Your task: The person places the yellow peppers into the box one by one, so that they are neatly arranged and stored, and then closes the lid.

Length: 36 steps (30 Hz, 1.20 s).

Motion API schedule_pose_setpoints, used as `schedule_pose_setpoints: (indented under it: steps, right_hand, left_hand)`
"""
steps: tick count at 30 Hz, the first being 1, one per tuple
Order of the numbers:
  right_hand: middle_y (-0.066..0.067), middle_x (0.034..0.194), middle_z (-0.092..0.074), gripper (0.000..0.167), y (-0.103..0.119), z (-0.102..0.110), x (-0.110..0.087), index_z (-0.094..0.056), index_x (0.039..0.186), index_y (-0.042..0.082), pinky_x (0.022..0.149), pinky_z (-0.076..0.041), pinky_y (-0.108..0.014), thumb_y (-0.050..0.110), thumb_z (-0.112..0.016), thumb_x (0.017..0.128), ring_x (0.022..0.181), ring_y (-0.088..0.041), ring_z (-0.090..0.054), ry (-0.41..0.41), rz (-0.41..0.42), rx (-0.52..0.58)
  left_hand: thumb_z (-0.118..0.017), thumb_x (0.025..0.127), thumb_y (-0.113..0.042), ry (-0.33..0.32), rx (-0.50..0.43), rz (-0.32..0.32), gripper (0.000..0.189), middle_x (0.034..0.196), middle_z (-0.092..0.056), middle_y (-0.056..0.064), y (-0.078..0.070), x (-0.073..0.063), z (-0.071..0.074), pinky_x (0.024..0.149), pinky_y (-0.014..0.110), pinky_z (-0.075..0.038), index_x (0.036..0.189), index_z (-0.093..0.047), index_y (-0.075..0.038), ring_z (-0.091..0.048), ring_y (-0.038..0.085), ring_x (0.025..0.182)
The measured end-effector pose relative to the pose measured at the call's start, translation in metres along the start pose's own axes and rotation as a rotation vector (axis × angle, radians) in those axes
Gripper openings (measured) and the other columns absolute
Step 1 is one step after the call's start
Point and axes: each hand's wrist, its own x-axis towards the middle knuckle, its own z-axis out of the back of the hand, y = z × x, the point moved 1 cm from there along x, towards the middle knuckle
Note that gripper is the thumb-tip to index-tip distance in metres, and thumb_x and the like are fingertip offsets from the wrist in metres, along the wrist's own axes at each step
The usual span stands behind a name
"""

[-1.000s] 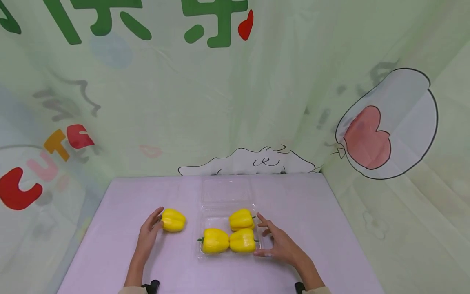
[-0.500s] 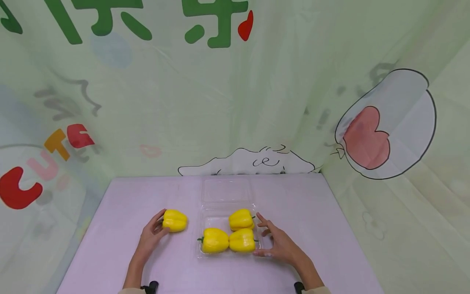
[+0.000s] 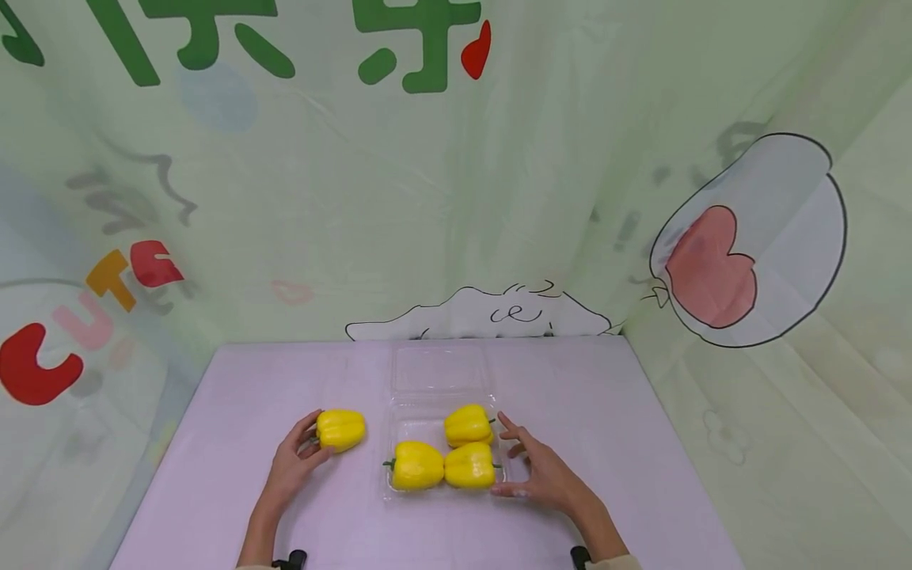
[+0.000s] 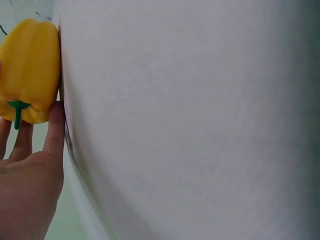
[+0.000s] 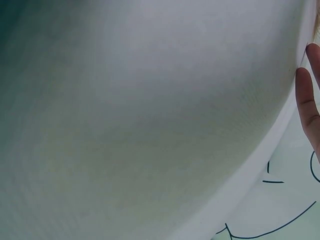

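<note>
My left hand (image 3: 292, 459) is at the stem end of a yellow bell pepper (image 3: 341, 431), thumb on the near side and fingers on the far side. In the left wrist view, the green stem of this bell pepper (image 4: 31, 70) points back toward the palm. A clear plastic clamshell box (image 3: 408, 431) lies with its lid folded back, holding three more yellow bell peppers: one at front left (image 3: 417, 465), one at front right (image 3: 469, 465) and one at back right (image 3: 468, 426). Beside the box's right edge, my right hand (image 3: 537, 467) has its thumb and fingers spread apart.
The clear lid (image 3: 438, 370) lies behind the box. A pale lilac cloth covers the table (image 3: 570, 396). Printed curtains (image 3: 342, 198) hang along the back and both sides.
The left thumb has come in against the bell pepper, which has shifted slightly right and toward me with the hand. My right hand and the box have stayed in place.
</note>
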Motion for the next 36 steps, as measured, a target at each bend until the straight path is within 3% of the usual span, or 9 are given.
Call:
schedule_pose_setpoints:
  steps: [5, 8, 12, 16, 20, 24, 27, 31, 36]
  right_hand:
    - [0.002, 0.15, -0.062, 0.122, 0.0, 0.0, 0.0, -0.025, 0.168, 0.041, 0.102, -0.056, -0.051, 0.061, -0.094, 0.068, 0.12, -0.021, -0.064, 0.001, -0.001, 0.005]
    - [0.003, 0.15, -0.062, 0.122, 0.0, 0.0, 0.001, -0.025, 0.168, 0.041, 0.102, -0.056, -0.05, 0.061, -0.094, 0.069, 0.12, -0.02, -0.063, -0.001, 0.002, -0.001]
    - [0.002, 0.15, -0.062, 0.123, 0.001, 0.0, 0.001, -0.025, 0.168, 0.04, 0.102, -0.056, -0.052, 0.061, -0.094, 0.068, 0.119, -0.02, -0.064, 0.001, 0.0, -0.006]
    - [0.002, 0.149, -0.062, 0.124, 0.001, 0.001, 0.0, -0.026, 0.168, 0.038, 0.103, -0.056, -0.055, 0.061, -0.094, 0.068, 0.119, -0.021, -0.064, 0.001, -0.005, -0.008]
    - [0.002, 0.149, -0.062, 0.123, 0.0, 0.001, 0.0, -0.026, 0.168, 0.038, 0.105, -0.055, -0.058, 0.061, -0.094, 0.068, 0.119, -0.022, -0.063, 0.004, -0.003, 0.0]
    - [0.002, 0.15, -0.062, 0.123, -0.001, -0.001, 0.001, -0.024, 0.168, 0.04, 0.104, -0.055, -0.055, 0.061, -0.094, 0.069, 0.12, -0.021, -0.063, 0.005, 0.006, 0.01]
    - [0.002, 0.15, -0.062, 0.123, -0.002, -0.001, 0.001, -0.024, 0.168, 0.04, 0.103, -0.055, -0.052, 0.059, -0.095, 0.069, 0.121, -0.022, -0.064, 0.001, 0.011, 0.016]
    - [0.001, 0.15, -0.062, 0.123, -0.001, -0.001, 0.001, -0.025, 0.168, 0.04, 0.103, -0.055, -0.051, 0.057, -0.095, 0.069, 0.12, -0.021, -0.064, 0.0, 0.007, 0.015]
    - [0.001, 0.15, -0.062, 0.123, -0.003, -0.001, 0.001, -0.025, 0.168, 0.04, 0.103, -0.055, -0.051, 0.057, -0.096, 0.069, 0.12, -0.021, -0.063, 0.002, 0.009, 0.01]
  left_hand:
    - [-0.081, 0.094, -0.012, -0.009, -0.002, 0.006, 0.078, 0.165, -0.042, 0.019, -0.003, -0.001, 0.0, 0.115, 0.039, -0.051, 0.16, -0.041, -0.009, -0.047, 0.039, 0.148]
    - [-0.081, 0.093, -0.011, -0.016, 0.0, 0.001, 0.079, 0.166, -0.042, 0.019, -0.005, -0.002, 0.0, 0.115, 0.043, -0.05, 0.16, -0.04, -0.007, -0.048, 0.04, 0.147]
    - [-0.081, 0.092, -0.01, -0.04, -0.006, -0.012, 0.083, 0.163, -0.044, 0.02, -0.006, -0.004, -0.003, 0.109, 0.028, -0.056, 0.162, -0.037, -0.007, -0.052, 0.035, 0.14]
    - [-0.081, 0.092, -0.01, -0.046, -0.022, -0.029, 0.084, 0.161, -0.045, 0.022, -0.009, -0.005, -0.008, 0.1, 0.013, -0.054, 0.163, -0.036, -0.005, -0.052, 0.033, 0.134]
    - [-0.08, 0.094, -0.015, -0.024, -0.022, -0.016, 0.078, 0.165, -0.043, 0.019, -0.012, -0.005, -0.014, 0.1, 0.01, -0.051, 0.161, -0.041, -0.007, -0.052, 0.034, 0.138]
    - [-0.08, 0.095, -0.017, -0.014, -0.032, -0.017, 0.077, 0.166, -0.04, 0.018, -0.017, -0.004, -0.019, 0.109, 0.024, -0.054, 0.161, -0.04, -0.009, -0.05, 0.037, 0.142]
    - [-0.08, 0.095, -0.018, -0.021, -0.02, -0.04, 0.078, 0.166, -0.041, 0.018, -0.023, -0.004, -0.021, 0.109, 0.023, -0.055, 0.161, -0.04, -0.009, -0.051, 0.037, 0.142]
    - [-0.079, 0.096, -0.017, -0.023, -0.029, -0.077, 0.076, 0.164, -0.043, 0.018, -0.035, -0.005, -0.025, 0.099, 0.008, -0.049, 0.161, -0.04, -0.008, -0.053, 0.034, 0.138]
    - [-0.079, 0.096, -0.016, 0.013, -0.038, -0.123, 0.078, 0.163, -0.044, 0.017, -0.05, -0.006, -0.034, 0.101, 0.012, -0.052, 0.161, -0.039, -0.006, -0.053, 0.031, 0.136]
